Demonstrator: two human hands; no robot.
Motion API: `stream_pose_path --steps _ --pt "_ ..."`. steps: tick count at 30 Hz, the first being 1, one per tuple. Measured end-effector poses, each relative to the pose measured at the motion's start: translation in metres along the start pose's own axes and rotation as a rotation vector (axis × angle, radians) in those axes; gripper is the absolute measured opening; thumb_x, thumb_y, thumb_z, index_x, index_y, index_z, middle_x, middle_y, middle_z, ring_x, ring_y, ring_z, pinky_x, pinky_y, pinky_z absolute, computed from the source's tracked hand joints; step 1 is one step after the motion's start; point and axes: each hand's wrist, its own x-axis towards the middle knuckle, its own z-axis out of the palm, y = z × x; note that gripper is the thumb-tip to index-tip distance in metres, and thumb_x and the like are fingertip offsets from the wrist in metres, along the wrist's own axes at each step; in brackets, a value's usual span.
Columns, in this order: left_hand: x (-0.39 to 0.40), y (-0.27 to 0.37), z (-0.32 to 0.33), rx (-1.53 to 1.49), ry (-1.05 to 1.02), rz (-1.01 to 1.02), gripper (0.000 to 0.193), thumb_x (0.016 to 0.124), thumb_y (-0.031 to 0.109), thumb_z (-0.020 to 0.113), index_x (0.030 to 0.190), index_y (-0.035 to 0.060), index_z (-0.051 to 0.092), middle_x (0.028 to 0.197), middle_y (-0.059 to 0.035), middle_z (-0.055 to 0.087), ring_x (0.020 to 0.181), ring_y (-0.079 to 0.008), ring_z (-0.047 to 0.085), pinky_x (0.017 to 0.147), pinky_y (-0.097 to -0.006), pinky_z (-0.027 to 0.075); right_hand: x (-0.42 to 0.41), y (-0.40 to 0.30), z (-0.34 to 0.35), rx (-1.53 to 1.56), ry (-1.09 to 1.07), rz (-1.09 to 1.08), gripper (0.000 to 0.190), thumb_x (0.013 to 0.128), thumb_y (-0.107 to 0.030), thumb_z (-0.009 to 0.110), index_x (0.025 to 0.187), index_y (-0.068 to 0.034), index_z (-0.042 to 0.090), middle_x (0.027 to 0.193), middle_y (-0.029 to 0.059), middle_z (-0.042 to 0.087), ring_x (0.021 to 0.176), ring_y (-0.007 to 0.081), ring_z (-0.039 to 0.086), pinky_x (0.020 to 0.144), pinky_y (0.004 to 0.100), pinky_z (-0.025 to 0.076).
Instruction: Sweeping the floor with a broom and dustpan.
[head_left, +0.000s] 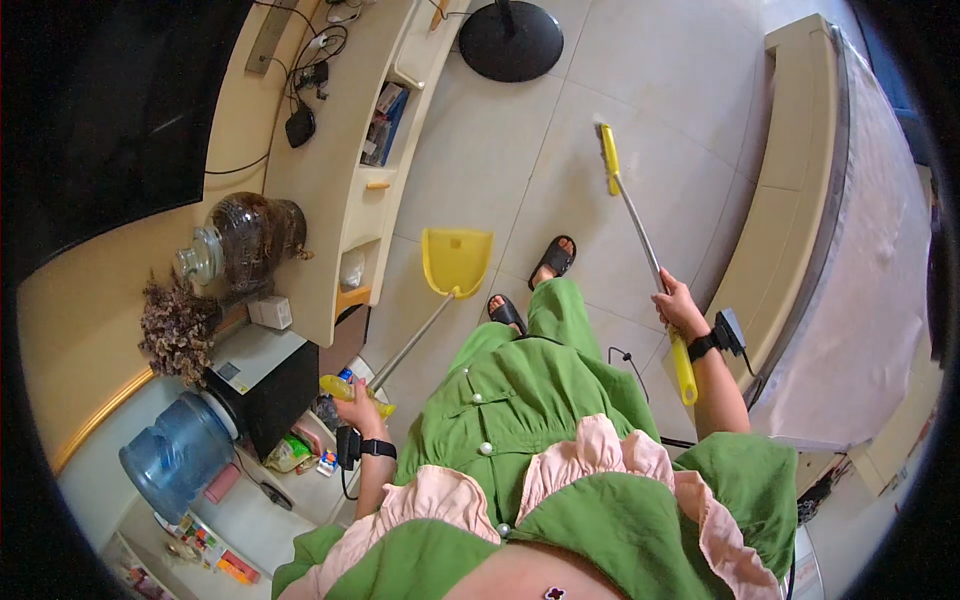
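Note:
My right hand (677, 302) grips the metal handle of a broom (636, 217) just above its yellow plastic grip. The broom's narrow yellow head (610, 159) is on the tiled floor ahead, with a little pale debris near it. In my left hand (359, 411) is the yellow grip of a long-handled dustpan (459, 259). Its yellow pan lies in front of my feet, to the left of the broom head and apart from it. The pan's inside shows no clear debris.
A low cabinet (322, 172) runs along the left, bearing a large glass jar (251, 232) and cables. Behind it stands a water dispenser bottle (180, 450). A cloth-covered table or bench (847, 300) curves along the right. A round black stand base (511, 41) rests on the floor ahead.

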Motion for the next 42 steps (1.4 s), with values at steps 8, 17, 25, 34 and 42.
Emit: stream_pose_path --steps 8,17,25,34,42 --pt "-0.017 0.068 -0.018 0.173 0.102 0.159 0.03 0.063 0.013 0.062 0.086 -0.0018 0.049 0.079 -0.0133 0.058 0.071 -0.0273 0.055 0.066 -0.0341 0.041 0.016 -0.069 0.072 0.356 -0.41 -0.096 0.058 0.073 -0.007 0.046 0.125 -0.007 0.022 0.053 -0.0012 0.042 0.037 0.0068 0.039 0.033 0.0204 0.031" --pt "-0.022 0.086 -0.034 0.085 -0.07 0.05 0.016 0.066 0.005 0.056 0.079 0.0021 0.048 0.071 -0.0058 0.059 0.066 -0.0184 0.055 0.065 -0.0287 0.041 0.138 -0.128 0.203 0.38 -0.668 -0.027 0.056 0.072 -0.006 0.051 0.123 -0.002 0.026 0.059 0.0035 0.049 0.044 0.009 0.043 0.039 0.0207 0.035" --pt "-0.012 0.04 -0.032 0.101 -0.038 0.14 0.032 0.06 0.01 0.063 0.086 -0.0007 0.049 0.076 -0.0117 0.057 0.07 -0.026 0.054 0.065 -0.0334 0.041 0.096 -0.081 0.079 0.253 -0.391 -0.062 0.054 0.071 -0.008 0.049 0.122 -0.005 0.03 0.053 0.0004 0.043 0.039 0.0081 0.039 0.034 0.0214 0.031" --pt "0.0 -0.011 -0.034 0.004 -0.108 0.176 0.039 0.059 0.009 0.065 0.091 -0.0028 0.046 0.081 -0.0152 0.054 0.074 -0.0282 0.052 0.068 -0.0348 0.04 0.004 -0.014 0.036 0.152 0.02 -0.042 0.061 0.067 -0.002 0.048 0.124 -0.009 0.028 0.05 -0.0011 0.04 0.033 0.0086 0.037 0.03 0.0222 0.031" --pt "-0.01 0.019 -0.043 0.252 -0.098 0.074 0.038 0.059 0.008 0.063 0.092 -0.0026 0.047 0.082 -0.0147 0.054 0.075 -0.0284 0.053 0.068 -0.0342 0.04 -0.021 -0.061 0.076 0.168 -0.435 -0.008 0.054 0.072 -0.004 0.046 0.123 -0.008 0.029 0.053 -0.0031 0.04 0.038 0.0062 0.037 0.034 0.0204 0.032"
